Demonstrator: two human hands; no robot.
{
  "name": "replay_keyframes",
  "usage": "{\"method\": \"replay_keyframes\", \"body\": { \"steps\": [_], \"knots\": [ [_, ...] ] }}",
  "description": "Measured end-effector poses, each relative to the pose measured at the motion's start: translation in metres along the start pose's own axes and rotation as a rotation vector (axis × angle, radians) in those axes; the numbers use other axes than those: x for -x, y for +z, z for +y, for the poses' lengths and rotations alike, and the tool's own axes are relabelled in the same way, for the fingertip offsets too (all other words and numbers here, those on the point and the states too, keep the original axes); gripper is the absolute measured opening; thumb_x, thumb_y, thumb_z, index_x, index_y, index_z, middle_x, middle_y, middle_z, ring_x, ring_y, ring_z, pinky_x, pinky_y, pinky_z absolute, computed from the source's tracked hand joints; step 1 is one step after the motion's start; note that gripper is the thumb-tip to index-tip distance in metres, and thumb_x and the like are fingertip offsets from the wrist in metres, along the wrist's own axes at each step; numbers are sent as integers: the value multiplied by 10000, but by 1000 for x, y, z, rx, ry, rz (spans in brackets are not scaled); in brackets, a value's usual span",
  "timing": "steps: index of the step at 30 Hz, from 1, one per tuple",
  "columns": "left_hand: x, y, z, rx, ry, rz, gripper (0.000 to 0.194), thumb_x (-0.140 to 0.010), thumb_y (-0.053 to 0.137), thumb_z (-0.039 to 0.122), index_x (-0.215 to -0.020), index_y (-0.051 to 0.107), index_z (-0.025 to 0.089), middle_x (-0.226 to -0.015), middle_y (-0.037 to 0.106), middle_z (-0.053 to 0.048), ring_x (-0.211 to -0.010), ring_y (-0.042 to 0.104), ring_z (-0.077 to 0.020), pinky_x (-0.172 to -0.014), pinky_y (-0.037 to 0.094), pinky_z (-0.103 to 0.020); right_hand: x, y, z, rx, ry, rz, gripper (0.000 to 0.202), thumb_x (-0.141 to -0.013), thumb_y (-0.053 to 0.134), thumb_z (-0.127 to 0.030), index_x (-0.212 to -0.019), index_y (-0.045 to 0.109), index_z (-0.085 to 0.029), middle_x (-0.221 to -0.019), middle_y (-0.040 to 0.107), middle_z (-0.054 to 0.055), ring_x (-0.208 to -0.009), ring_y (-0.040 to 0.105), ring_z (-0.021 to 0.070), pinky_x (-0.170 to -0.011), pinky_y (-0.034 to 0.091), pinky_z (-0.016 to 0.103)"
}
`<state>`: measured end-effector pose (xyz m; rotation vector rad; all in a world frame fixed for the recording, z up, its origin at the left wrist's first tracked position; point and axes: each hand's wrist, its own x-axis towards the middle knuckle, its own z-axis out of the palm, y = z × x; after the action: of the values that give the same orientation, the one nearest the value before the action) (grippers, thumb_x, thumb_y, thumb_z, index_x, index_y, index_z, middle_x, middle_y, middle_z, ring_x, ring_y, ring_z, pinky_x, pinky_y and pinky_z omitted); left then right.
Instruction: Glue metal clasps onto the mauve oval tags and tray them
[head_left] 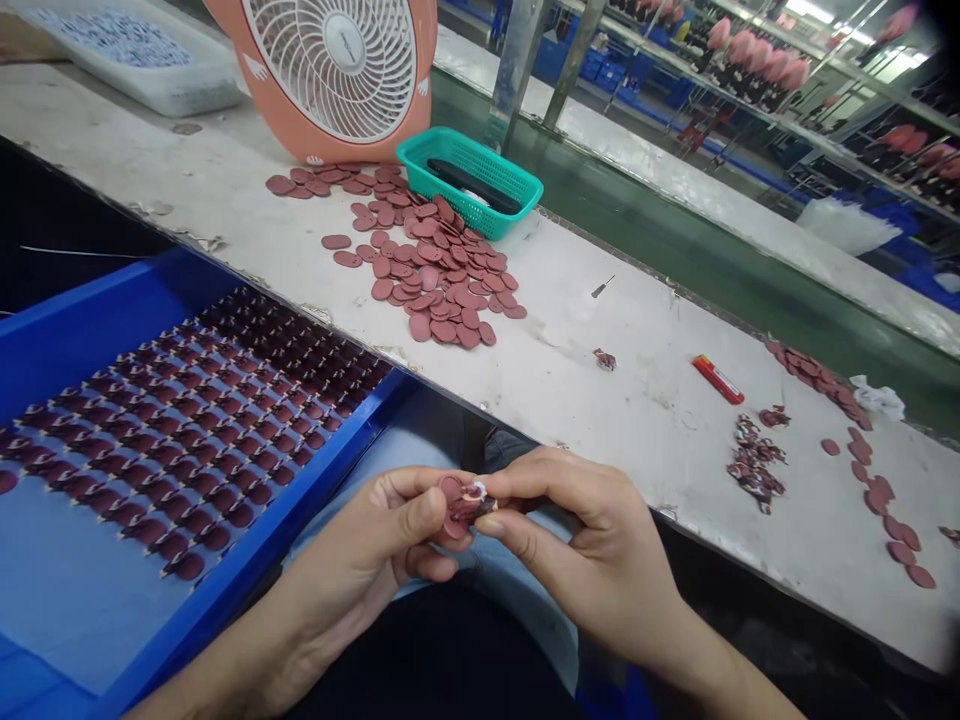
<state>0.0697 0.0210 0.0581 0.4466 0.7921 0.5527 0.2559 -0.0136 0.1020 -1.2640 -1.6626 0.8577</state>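
Both hands meet at the lower centre of the frame, over the lap, around one small maroon piece [455, 505]; the left hand [382, 545] is partly closed, thumb and fingers pinching the disc-like part; the right hand [592, 530] is nearly closed, thumb and forefinger tips at the darker end with its white detail; one hand seems to steady the piece while the other works at its edge, and the fingertip holds probably suit something so small

At the left of the frame, a blue tray [262, 540] holds similar pieces [188, 567] in slanting rows on a pale blue lining; the even spacing likely keeps them from rubbing together and makes them easy to count

On the table [637, 345], a loose heap of maroon discs [442, 275] lies at upper centre, just beside a green basket [487, 222] and in front of an orange fan [345, 45], presumably within easy reach; towards the right edge, a cluster of small dark parts [754, 465] sits near a red packet [718, 380], apart from a straggling line of discs [881, 495]
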Motion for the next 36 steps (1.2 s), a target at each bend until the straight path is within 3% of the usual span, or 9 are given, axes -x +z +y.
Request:
{"method": "replay_keyframes", "body": {
  "steps": [13,23,30,36],
  "knots": [
    [-1,-3,0,31,-19,-1,421,-648,887,509,-862,805,157,-693,603,-14,-611,539,-82,-501,471,-116,-8,3,2,-10,38,-48,98,-859,756,-191,-939,737,-244,-792,757,-17,-688,697,118,-623,570,233],
    [-2,-4,0,47,-31,14,427,-610,904,523,-835,797,176,-670,609,-2,-597,549,-83,-491,464,-122,-10,-2,-1,52,-4,-106,124,-877,731,-176,-972,731,-256,-823,762,-21,-707,692,121,-661,561,250],
    [2,-4,-2,81,-23,39,287,-669,900,419,-804,800,187,-712,666,-3,-606,567,-71,-511,449,-116,-13,-2,-4,77,-56,-133,143,-878,724,-154,-978,713,-255,-822,762,-23,-727,695,117,-690,563,244],
    [4,-1,-1,65,9,11,339,-612,911,488,-771,805,209,-634,651,7,-557,530,-70,-511,433,-131,-9,-2,-6,81,-96,-145,175,-876,716,-139,-1006,698,-254,-835,754,-4,-732,699,129,-673,578,259]
  ]
}}
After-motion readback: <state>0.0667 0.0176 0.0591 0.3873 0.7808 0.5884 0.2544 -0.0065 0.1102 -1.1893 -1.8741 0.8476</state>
